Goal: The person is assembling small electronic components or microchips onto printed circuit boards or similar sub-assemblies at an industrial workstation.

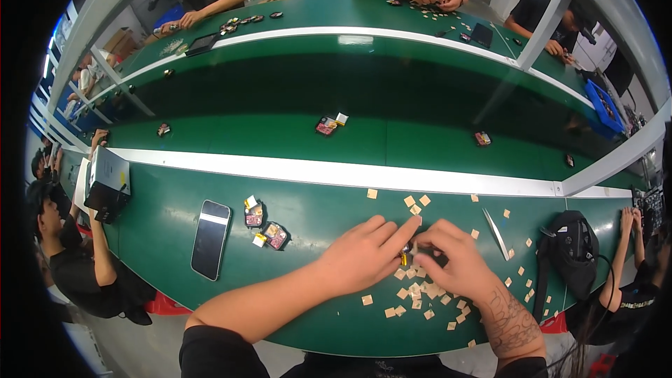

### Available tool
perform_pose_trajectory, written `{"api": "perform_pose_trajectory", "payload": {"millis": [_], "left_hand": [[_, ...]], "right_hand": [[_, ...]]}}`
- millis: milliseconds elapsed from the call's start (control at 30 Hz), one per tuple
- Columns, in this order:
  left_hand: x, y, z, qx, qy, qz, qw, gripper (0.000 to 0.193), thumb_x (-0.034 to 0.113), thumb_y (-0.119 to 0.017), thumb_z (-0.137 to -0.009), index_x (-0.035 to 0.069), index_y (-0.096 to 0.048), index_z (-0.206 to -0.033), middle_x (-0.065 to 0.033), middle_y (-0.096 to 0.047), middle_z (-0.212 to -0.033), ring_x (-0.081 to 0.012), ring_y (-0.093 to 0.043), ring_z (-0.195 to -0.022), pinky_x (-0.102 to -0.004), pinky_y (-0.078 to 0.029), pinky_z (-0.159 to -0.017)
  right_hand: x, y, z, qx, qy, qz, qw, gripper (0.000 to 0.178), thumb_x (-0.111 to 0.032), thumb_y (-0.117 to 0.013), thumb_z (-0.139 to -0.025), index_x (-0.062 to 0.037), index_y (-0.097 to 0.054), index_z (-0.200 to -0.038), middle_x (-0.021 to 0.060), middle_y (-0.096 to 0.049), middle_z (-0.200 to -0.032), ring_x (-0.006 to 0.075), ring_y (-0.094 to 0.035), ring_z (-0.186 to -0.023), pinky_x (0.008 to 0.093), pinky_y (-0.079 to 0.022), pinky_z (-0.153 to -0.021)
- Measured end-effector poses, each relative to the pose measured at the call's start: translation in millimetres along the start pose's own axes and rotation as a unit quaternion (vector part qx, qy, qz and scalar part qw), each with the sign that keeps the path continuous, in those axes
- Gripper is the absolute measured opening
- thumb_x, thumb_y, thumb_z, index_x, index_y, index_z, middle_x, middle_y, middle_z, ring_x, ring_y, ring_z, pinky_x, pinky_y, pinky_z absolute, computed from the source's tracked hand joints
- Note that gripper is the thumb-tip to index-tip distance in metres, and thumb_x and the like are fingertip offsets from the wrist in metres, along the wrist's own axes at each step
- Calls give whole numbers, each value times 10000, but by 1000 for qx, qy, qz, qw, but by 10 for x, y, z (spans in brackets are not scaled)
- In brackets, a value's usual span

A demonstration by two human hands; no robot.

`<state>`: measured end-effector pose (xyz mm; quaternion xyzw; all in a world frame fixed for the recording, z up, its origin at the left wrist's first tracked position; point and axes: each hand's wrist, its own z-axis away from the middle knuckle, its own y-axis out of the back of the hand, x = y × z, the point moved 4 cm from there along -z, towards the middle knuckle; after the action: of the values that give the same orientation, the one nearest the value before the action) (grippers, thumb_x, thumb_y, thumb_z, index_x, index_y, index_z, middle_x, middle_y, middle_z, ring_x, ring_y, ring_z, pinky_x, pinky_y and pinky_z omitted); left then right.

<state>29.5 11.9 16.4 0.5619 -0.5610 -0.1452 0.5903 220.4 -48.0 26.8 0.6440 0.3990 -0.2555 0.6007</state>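
Observation:
Both my hands meet over the green bench, just behind a scatter of small beige square pieces [414,291]. My left hand [364,248] is closed on a small electronic part [404,259] with dark and yellow areas, mostly covered by fingers. Against that part, my right hand [448,253] is closed in a pinch; what sits between its thumb and forefinger is too small and hidden to name. More beige squares lie behind and to the right of my hands. To the left are two small electronic assemblies [276,237] [254,213], each with a yellow-and-white piece attached.
A smartphone [211,239] lies at left, near a grey box [110,176]. Tweezers [497,234] and a black bag [568,250] are at right. Beyond a white rail [315,170], assemblies sit on a dark green belt [266,126]. Co-workers sit opposite and at both sides.

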Motion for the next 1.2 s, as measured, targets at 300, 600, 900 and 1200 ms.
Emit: {"api": "perform_pose_trajectory", "payload": {"millis": [300, 600, 900, 1200], "left_hand": [[-36, -12, 6, 31, -10, 14, 999, 757, 195, -813, -893, 46, -506, -1569, -86, -649, -1032, -282, -637, -984, -403, -594, -802], [-102, 19, 0, -1, 0, 62, 998, 645, 241, -820, -905, 91, -555, -1474, -94, -661, -1056, -307, -652, -1024, -426, -583, -854], [-95, 4, -10, -11, -26, 76, 997, 559, 245, -836, -902, 68, -587, -1370, -98, -677, -1097, -318, -659, -1038, -430, -581, -877], [-77, 13, -12, -14, -20, 79, 997, 544, 242, -847, -892, 66, -592, -1339, -96, -676, -1111, -321, -660, -1039, -433, -581, -878]], "right_hand": [[-14, -176, 19, -74, 17, 140, 987, 226, -193, -802, -953, -79, -711, -1125, 68, -667, -953, 297, -718, -783, 392, -599, -708], [176, -129, 6, -11, -67, -1, 998, 133, -56, -731, -975, -38, -706, -1105, 134, -736, -886, 316, -707, -689, 383, -558, -643], [-36, -25, -42, 16, -67, -35, 997, 70, -25, -714, -985, 5, -739, -1043, 92, -721, -821, 124, -597, -619, 287, -441, -547], [24, -85, -30, -4, -77, -66, 995, 122, -29, -732, -975, 16, -754, -1086, 130, -753, -916, 176, -704, -696, 304, -534, -603]]}}
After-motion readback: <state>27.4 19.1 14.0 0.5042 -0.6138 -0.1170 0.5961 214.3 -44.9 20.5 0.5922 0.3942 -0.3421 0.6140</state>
